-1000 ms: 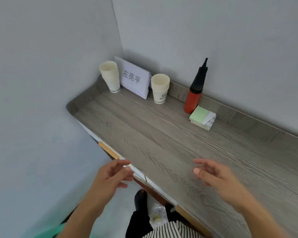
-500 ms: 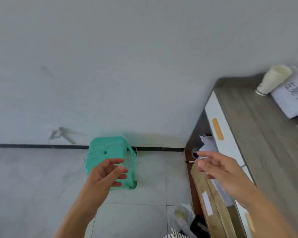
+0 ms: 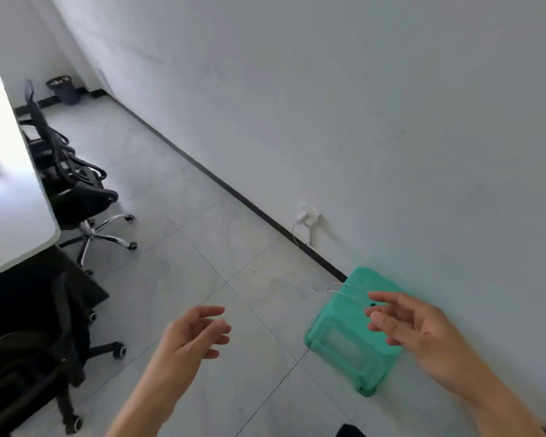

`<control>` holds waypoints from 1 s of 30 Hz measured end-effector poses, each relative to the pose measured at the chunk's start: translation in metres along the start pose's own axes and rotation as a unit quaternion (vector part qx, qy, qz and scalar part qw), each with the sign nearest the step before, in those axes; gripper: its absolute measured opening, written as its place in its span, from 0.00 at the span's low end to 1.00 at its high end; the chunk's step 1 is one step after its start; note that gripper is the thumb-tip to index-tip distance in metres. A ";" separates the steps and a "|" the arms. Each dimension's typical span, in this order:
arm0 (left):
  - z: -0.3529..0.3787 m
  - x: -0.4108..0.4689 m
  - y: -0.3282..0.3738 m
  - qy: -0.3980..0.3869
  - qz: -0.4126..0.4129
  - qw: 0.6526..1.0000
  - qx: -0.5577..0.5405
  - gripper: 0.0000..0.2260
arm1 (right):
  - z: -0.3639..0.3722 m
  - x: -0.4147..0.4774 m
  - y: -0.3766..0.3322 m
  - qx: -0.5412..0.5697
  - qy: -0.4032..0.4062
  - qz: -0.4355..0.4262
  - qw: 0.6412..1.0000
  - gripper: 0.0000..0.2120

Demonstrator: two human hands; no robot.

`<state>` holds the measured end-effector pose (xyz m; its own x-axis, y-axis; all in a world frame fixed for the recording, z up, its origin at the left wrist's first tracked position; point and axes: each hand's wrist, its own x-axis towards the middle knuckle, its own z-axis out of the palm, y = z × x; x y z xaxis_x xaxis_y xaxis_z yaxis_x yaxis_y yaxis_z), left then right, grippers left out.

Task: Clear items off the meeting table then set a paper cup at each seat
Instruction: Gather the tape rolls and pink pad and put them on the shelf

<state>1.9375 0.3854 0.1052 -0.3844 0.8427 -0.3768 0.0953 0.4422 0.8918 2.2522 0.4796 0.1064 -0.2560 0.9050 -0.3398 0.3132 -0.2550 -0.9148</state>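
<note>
I see both hands raised over bare floor. The left hand (image 3: 192, 337) is at near centre, fingers loosely curled and spread, grasping nothing. The right hand (image 3: 405, 323) is at near right, fingers extended and parted, also empty; it overlaps the far top of a green plastic stool (image 3: 347, 339) in my view, but I cannot tell whether it touches it.

The stool sits on the floor just beside the right wall (image 3: 360, 121), tilted in my view. Thin white cords run across its top edge, leading back toward a white plug and socket (image 3: 308, 216) low on the wall, above the black skirting line (image 3: 227, 187).

The white meeting table (image 3: 10, 197) fills the left margin; only its right edge and rounded near corner show. I note faint grey shapes on its top, too washed out to identify. I see no paper cup in this view.

Two black office chairs are against the table's right edge: one far (image 3: 76, 190), with a chrome star base, and one near (image 3: 35, 357), partly under the corner. A dark bin (image 3: 62, 89) is in the far corner.

Between the chairs and the wall the grey tiled floor (image 3: 177, 247) forms an open lane running far to near, widest at the near end.
</note>
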 end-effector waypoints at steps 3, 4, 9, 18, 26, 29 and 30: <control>-0.030 0.024 -0.002 0.037 -0.011 0.999 -0.012 0.07 | 0.027 0.047 -0.025 -0.018 -0.036 -0.004 0.999 0.19; -0.038 0.033 -0.002 0.048 -0.014 0.999 -0.016 0.07 | 0.034 0.065 -0.033 -0.020 -0.045 -0.006 0.999 0.19; -0.080 0.096 0.007 0.112 -0.024 0.993 -0.029 0.06 | 0.082 0.169 -0.072 -0.038 -0.109 -0.026 0.993 0.20; -0.149 0.220 0.060 0.226 -0.037 0.971 -0.064 0.08 | 0.174 0.375 -0.182 -0.092 -0.241 -0.081 0.963 0.12; -0.201 0.313 0.069 0.280 -0.075 0.952 -0.100 0.07 | 0.260 0.500 -0.249 -0.143 -0.341 -0.093 0.924 0.17; -0.229 0.365 0.081 0.288 -0.078 0.948 -0.110 0.15 | 0.297 0.550 -0.268 -0.164 -0.362 -0.091 0.913 0.19; -0.241 0.385 0.086 0.288 -0.079 0.947 -0.115 0.20 | 0.310 0.567 -0.276 -0.169 -0.366 -0.093 0.911 0.19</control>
<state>1.5765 0.6738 0.0972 -0.8214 0.4343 -0.3697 -0.1820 0.4147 0.8916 1.7372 0.9576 0.0991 -0.8350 0.4214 -0.3539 0.4344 0.1099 -0.8940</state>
